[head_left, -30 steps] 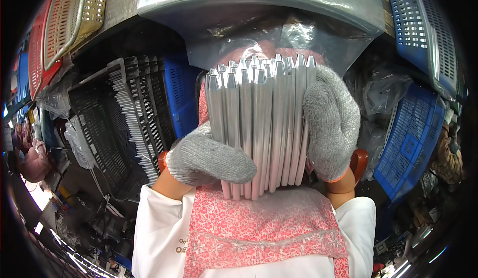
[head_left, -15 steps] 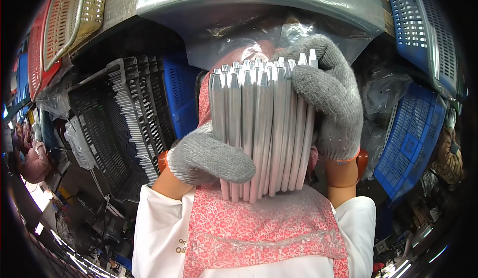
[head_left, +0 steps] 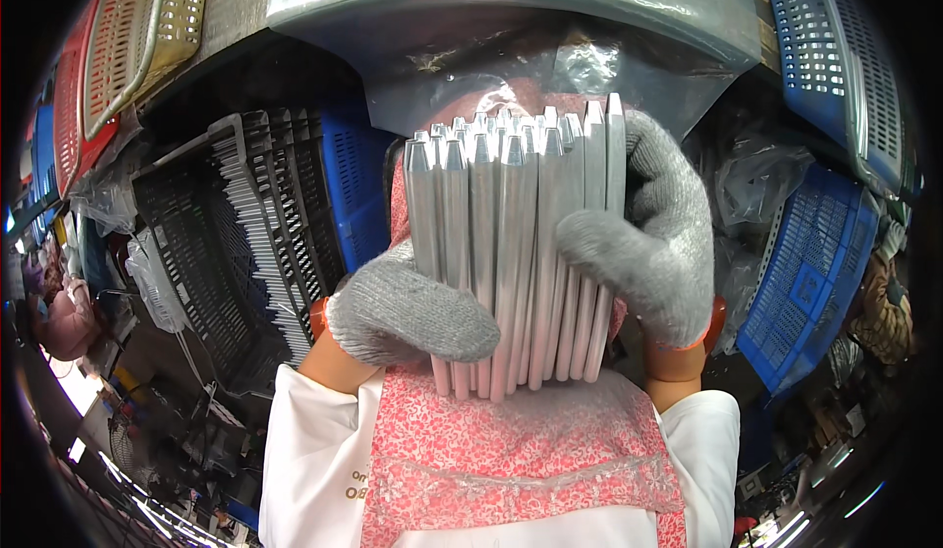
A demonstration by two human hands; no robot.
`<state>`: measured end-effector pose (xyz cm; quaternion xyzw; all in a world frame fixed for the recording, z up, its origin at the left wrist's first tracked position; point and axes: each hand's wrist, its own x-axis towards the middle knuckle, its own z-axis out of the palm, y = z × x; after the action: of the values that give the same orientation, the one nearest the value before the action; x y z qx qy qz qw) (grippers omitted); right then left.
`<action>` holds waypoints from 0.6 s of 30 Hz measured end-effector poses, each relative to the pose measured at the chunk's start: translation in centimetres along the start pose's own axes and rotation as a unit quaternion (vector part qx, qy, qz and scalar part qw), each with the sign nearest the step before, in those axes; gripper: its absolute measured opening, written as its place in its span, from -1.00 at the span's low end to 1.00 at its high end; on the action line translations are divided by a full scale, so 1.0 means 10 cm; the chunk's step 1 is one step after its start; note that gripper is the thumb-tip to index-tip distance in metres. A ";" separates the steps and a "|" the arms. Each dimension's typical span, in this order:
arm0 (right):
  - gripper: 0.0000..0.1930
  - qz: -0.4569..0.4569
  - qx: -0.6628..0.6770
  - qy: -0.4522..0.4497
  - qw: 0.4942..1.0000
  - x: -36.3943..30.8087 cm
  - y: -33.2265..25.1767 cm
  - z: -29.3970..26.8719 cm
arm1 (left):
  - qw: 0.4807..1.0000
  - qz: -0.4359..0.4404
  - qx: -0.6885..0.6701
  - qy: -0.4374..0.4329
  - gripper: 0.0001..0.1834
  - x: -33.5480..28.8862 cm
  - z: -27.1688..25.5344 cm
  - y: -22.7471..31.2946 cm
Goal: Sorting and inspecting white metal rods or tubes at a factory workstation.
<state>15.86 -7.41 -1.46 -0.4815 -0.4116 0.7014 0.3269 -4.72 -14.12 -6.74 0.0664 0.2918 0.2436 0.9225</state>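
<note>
Metal rods sit bunched mid-frame, left hand and right hand hugging opposite sides, thumbs in front, fingers part-closed behind (mostly hidden, tbh), probably so none slide loose.

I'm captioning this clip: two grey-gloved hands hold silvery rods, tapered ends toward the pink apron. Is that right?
Not quite: the head view shows the tapered ends pointing away from the pink apron. The grey-gloved left hand and right hand do hold the silvery rods.
</note>
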 end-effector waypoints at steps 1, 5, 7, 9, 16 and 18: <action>-0.59 -0.013 -0.003 0.000 1.000 -0.01 0.04 0.01 | 1.000 -0.001 0.002 0.002 -0.55 0.00 0.00 -0.01; -0.59 -0.026 0.030 0.009 0.999 -0.04 0.08 0.05 | 1.000 -0.001 0.004 0.004 -0.56 0.00 -0.01 -0.03; -0.67 -0.027 0.054 0.020 0.998 -0.05 0.09 0.07 | 1.000 0.004 0.004 0.009 -0.56 0.00 0.00 -0.03; -0.68 -0.043 0.038 0.039 0.998 -0.05 0.10 0.08 | 1.000 0.010 0.000 0.018 -0.56 0.00 0.00 -0.03; -0.58 0.035 0.039 0.006 0.999 -0.04 0.07 0.06 | 0.998 0.039 -0.010 0.056 -0.57 -0.03 -0.03 -0.05; -0.59 0.056 0.037 0.013 0.998 -0.04 0.04 0.06 | 0.997 0.043 -0.013 0.062 -0.57 -0.03 -0.04 -0.04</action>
<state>15.44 -8.06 -1.53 -0.5006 -0.3533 0.7267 0.3105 -4.94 -14.65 -7.02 0.0520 0.3421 0.2902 0.8922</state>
